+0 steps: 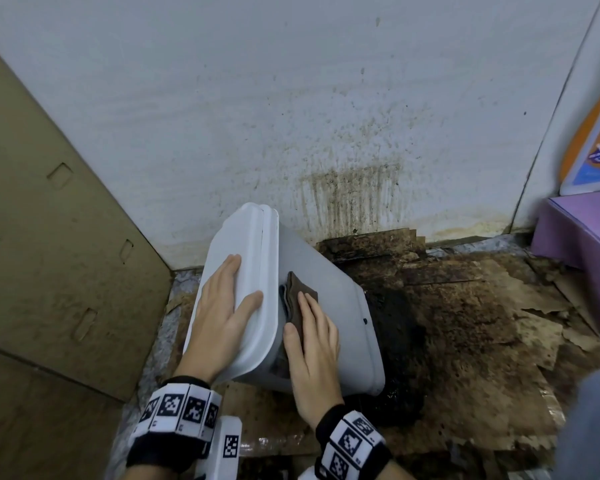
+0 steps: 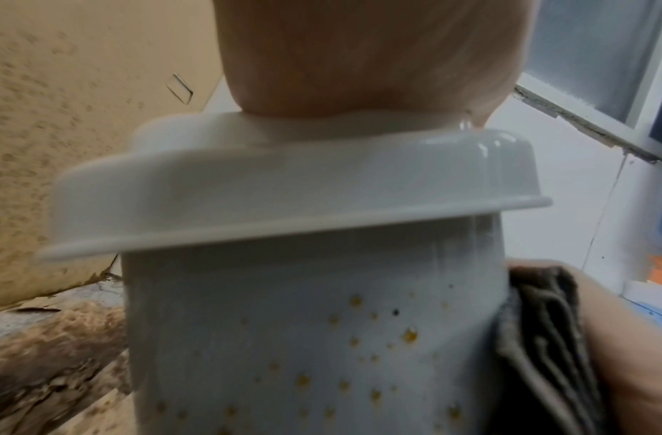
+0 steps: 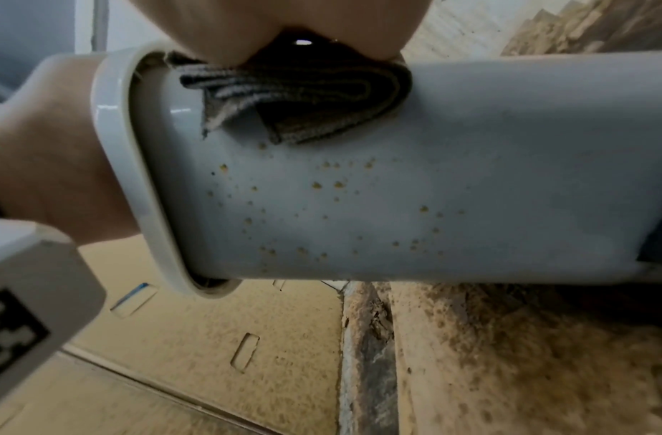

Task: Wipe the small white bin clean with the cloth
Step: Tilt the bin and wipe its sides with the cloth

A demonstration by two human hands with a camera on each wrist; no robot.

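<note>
The small white bin (image 1: 326, 306) is tipped on its side, with its lid (image 1: 243, 258) facing left. My left hand (image 1: 227, 308) lies flat on the lid with straight fingers. My right hand (image 1: 314, 341) presses a folded brown-grey cloth (image 1: 300, 296) against the bin's upper side, just below the lid rim. In the right wrist view the cloth (image 3: 303, 97) sits under my palm, and orange-brown spots (image 3: 322, 188) dot the bin wall (image 3: 471, 147) below it. In the left wrist view the same spots speckle the bin (image 2: 284, 353), beneath the lid (image 2: 284, 182).
A large cardboard sheet (image 1: 49, 237) leans at the left. The white wall (image 1: 291, 98) behind carries brown drip stains (image 1: 350, 195). Torn, darkly soiled cardboard (image 1: 465, 323) covers the floor to the right. A purple box (image 1: 582, 237) stands at the far right.
</note>
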